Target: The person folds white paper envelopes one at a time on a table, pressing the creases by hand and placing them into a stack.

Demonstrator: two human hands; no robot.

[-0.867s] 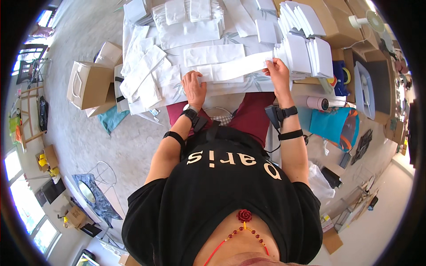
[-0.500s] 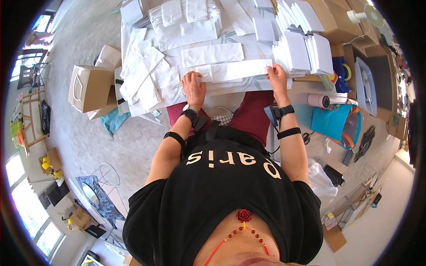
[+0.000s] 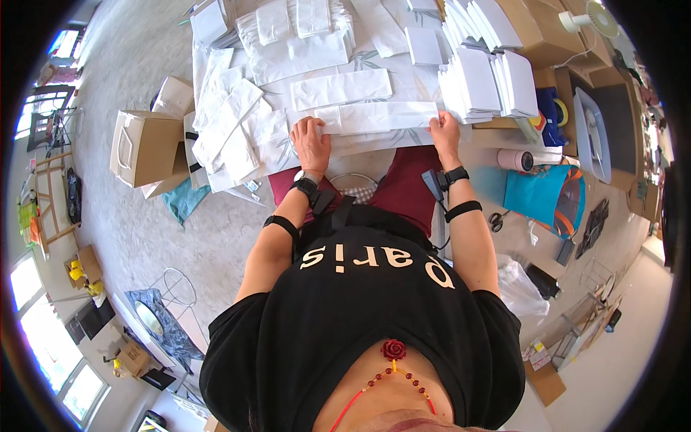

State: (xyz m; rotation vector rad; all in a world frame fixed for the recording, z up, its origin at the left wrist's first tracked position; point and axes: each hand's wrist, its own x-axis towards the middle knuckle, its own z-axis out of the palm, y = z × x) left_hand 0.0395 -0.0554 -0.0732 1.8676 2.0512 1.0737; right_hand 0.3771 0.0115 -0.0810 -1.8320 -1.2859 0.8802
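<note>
A long, thin white strip [image 3: 385,118] lies stretched crosswise along the table's near edge; I cannot tell if it is paper or plastic film. My left hand [image 3: 311,147] rests at its left end, fingers bent over it and thumb toward the strip. At the right end, my right hand [image 3: 445,138] pinches the corner between thumb and fingers. Just beyond lies a shorter white folded piece [image 3: 341,89], touched by neither hand. Left of my left hand, several loose white pieces [image 3: 237,119] overlap in a heap.
Stacks of folded white sheets [image 3: 471,86] stand at the table's right, with a white pile [image 3: 299,57] at the far side. A cardboard box [image 3: 146,147] stands left of the table. On the right are a pink cylinder [image 3: 509,160], a blue bag [image 3: 533,198] and a small fan [image 3: 601,21].
Both hands keep their places at the strip's two ends. The right hand's fingers have shifted slightly toward me along the end, and the whole view has moved a little.
</note>
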